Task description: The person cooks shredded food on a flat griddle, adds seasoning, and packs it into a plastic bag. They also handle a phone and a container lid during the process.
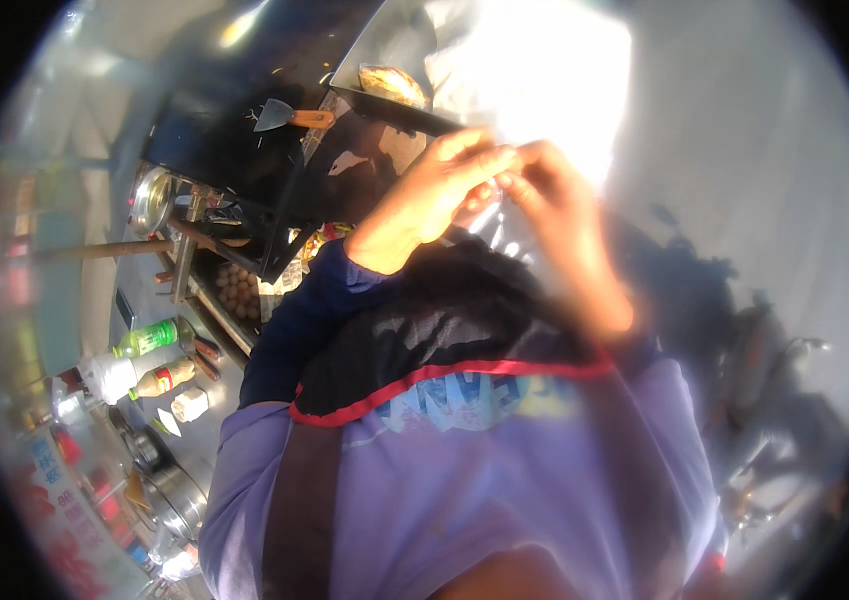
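My left hand (435, 184) and my right hand (555, 195) meet above the dark apron, their fingertips pinched together. Clear shiny plastic film (488, 217), perhaps a bag, hangs below the fingers, and both hands seem to grip it. Glare and blur hide its exact shape. Beyond my left hand lies a metal tray (394, 109) with a browned piece of food (393, 84) in it. A scraper (293, 118) with a wooden handle rests on the black griddle (222, 142), left of that hand.
Brown eggs (238, 289) sit below the griddle's edge, near a metal bowl (152, 201). A green-labelled bottle (150, 337), a sauce bottle (165, 376) and a steel pot (176, 495) stand at the left. Strong sunlight whites out the area beyond my hands.
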Demonstrator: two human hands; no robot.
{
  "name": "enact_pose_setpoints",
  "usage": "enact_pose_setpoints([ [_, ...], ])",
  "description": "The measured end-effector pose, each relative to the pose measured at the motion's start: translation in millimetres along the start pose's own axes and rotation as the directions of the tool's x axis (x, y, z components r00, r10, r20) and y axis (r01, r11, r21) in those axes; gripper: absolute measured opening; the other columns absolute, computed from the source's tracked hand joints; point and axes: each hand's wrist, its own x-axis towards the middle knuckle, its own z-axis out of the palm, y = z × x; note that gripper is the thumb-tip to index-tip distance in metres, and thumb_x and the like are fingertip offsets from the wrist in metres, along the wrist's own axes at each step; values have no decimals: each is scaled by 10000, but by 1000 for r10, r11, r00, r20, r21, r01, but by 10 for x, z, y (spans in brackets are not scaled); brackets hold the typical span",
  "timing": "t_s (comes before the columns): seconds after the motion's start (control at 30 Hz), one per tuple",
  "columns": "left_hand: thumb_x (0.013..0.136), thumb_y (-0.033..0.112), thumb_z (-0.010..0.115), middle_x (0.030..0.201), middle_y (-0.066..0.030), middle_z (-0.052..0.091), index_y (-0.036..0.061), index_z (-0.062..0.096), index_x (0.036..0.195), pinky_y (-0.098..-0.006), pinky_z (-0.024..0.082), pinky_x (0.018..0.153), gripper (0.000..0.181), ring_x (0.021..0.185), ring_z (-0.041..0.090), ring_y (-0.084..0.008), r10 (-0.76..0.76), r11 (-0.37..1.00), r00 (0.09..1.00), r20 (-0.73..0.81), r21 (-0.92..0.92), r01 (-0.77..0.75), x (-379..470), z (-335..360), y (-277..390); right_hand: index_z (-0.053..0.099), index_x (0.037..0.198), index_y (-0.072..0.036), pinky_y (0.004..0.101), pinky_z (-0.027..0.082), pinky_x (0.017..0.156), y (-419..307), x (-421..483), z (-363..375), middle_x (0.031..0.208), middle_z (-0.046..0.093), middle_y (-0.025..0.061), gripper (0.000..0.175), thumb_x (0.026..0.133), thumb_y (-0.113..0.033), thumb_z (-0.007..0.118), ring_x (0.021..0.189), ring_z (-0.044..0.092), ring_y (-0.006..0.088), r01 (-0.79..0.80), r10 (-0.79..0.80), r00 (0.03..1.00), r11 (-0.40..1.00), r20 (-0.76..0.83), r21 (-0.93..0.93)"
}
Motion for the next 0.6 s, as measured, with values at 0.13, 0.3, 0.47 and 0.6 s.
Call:
enact_pose_setpoints([
  [0.13, 946, 153, 601, 751, 14, 558, 41, 607, 922, -192, 408, 584, 114, 660, 509, -42, 26, 992, 996, -87, 126, -15, 18, -264, -99, 560, 920, -62, 295, 475, 811, 403, 90, 17, 889, 632, 21, 37, 936, -62, 594, 867, 620, 157, -95, 136, 989, 900, -66, 426],
  [0.3, 929, 62, 572, 809, -47, 594, 24, 573, 924, -245, 511, 703, 39, 718, 591, -118, 93, 986, 869, -487, -76, -148, 24, -792, 7, 545, 951, -85, 343, 488, 817, 722, -31, -268, 878, 604, 34, 55, 973, -134, 536, 842, 614, 189, -138, 29, 990, -50, 139, 989],
  [0.47, 949, 110, 581, 762, 21, 522, 76, 540, 951, -182, 430, 587, 54, 685, 530, -55, 19, 972, 934, -356, -212, -100, -101, -575, 170, 437, 1232, -24, 434, 459, 910, 625, -54, -82, 1183, 512, 115, 542, 883, -361, 679, 1085, 533, 258, -228, 241, 955, 970, -174, 89],
  [0.6, 916, 98, 625, 722, 34, 452, 61, 500, 904, -220, 346, 560, 131, 610, 390, -65, 138, 824, 985, 104, 540, -173, 29, -330, 136, 553, 881, -33, 373, 469, 739, 757, 437, 89, 936, 578, 130, 200, 802, -118, 715, 904, 586, 175, 335, -233, 910, 901, 343, -275],
])
